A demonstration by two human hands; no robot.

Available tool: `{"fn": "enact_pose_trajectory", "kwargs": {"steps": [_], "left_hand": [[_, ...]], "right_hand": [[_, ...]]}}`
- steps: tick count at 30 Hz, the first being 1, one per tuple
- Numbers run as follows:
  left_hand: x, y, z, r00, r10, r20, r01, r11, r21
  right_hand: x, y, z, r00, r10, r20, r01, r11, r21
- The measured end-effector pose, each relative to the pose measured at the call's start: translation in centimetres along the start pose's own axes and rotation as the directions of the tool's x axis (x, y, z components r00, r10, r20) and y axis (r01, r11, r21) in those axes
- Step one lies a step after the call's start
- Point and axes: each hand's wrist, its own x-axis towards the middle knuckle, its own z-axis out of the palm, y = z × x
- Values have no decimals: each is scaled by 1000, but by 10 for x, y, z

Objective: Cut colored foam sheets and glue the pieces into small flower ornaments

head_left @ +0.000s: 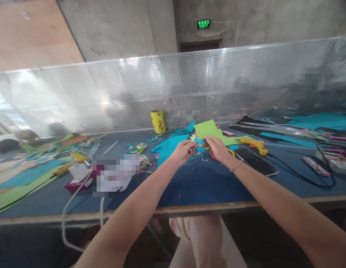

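Above the blue tabletop [200, 190], my left hand [185, 152] and my right hand [217, 149] come close together, fingers pinched. Between them is a small piece of cut blue paper [200, 141] with thin strips, gripped from both sides. Its exact shape is too small to make out. Under and beside my left hand lies a larger sheet of blue paper [165, 150]. Behind my right hand rests a light green sheet [208, 128]. A red scissors handle [212, 155] shows partly beneath my right hand, which hides the rest. Small paper scraps [143, 149] are scattered around.
A yellow glue gun [255, 145] with a black cord and a dark phone [256, 162] lie to the right. At the back stands a yellow roll [158, 121] before a perforated metal screen [117, 89]. Leftward are a purple power strip [79, 182] and coloured sheets [30, 178].
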Motion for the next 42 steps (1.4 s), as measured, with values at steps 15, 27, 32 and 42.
{"fn": "enact_pose_trajectory", "kwargs": {"steps": [15,27,32,42], "left_hand": [[-9,1,7,978,-130,160,137,990,-37],[-11,-2,9,979,-111,173,98,992,84],[-9,-5,9,984,-68,166,43,988,149],[1,-13,0,985,-64,159,39,987,157]], "right_hand": [[2,6,5,988,-136,-79,135,991,-18],[1,5,3,988,-125,-88,127,992,15],[2,13,6,994,-55,-98,62,996,65],[6,26,9,983,17,-185,6,992,124]]}}
